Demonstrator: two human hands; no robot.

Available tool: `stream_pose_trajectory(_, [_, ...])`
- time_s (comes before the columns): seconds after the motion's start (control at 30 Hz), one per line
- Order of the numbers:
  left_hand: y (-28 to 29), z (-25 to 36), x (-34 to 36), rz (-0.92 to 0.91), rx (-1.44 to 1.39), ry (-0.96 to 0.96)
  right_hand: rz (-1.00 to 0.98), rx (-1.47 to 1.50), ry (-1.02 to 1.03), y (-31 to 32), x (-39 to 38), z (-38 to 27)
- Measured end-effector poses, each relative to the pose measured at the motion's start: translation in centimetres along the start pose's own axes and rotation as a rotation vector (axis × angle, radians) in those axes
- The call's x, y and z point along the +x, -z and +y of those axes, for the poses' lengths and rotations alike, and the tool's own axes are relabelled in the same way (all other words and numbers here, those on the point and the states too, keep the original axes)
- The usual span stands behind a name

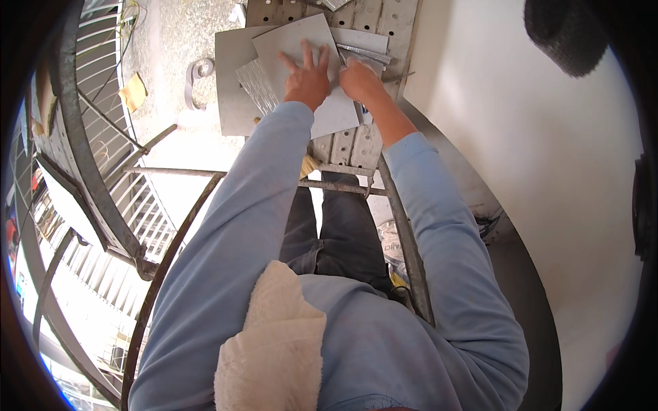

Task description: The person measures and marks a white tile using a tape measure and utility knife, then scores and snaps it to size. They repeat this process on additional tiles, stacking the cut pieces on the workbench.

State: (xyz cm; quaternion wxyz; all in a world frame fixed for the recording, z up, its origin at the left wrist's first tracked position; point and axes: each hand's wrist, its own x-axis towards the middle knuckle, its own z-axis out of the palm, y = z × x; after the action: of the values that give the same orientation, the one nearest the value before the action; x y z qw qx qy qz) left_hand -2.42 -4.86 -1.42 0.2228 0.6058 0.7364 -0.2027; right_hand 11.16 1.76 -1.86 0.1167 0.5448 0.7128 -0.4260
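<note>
The left hand [306, 77] is lying flat with its fingers spread wide, pressing down on a square, light grey ceramic tile [308, 48]; it is gripping nothing. The right hand [359, 79] is closed around a thin metal tool [343, 56] whose tip is touching the right edge of the same tile. The kind of tool cannot be told from this view.

The light grey tile is lying tilted on top of a darker grey flat sheet [232, 82], and both are resting on a perforated metal scaffold plank [346, 147] that is running away from the person. A ribbed, shiny silver panel [258, 88] is lying just beside the left hand, partly under the tile. A bundle of thin silver metal strips [364, 53] is lying just beyond the right hand.

Both forearms are covered by light blue sleeves [260, 185]. A cream fleece cloth [274, 342] is hanging at the chest. Rusty steel scaffold tubes [404, 233] are crossing below the plank. A curved dark metal railing [89, 157] is standing to the left, and a curved white wall [534, 137] is rising to the right.
</note>
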Motion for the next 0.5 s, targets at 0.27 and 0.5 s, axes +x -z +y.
stream_pose_trajectory(0.27, [-0.6,-0.1,0.0,0.025,-0.211,0.021,-0.111,0.118,-0.105,1.6,4.7,-2.8])
stream_pose_trajectory(0.5, [-1.1,0.0,0.2,0.063,0.015,-0.013,-0.142,-0.013,-0.105,0.0,-0.6,0.5])
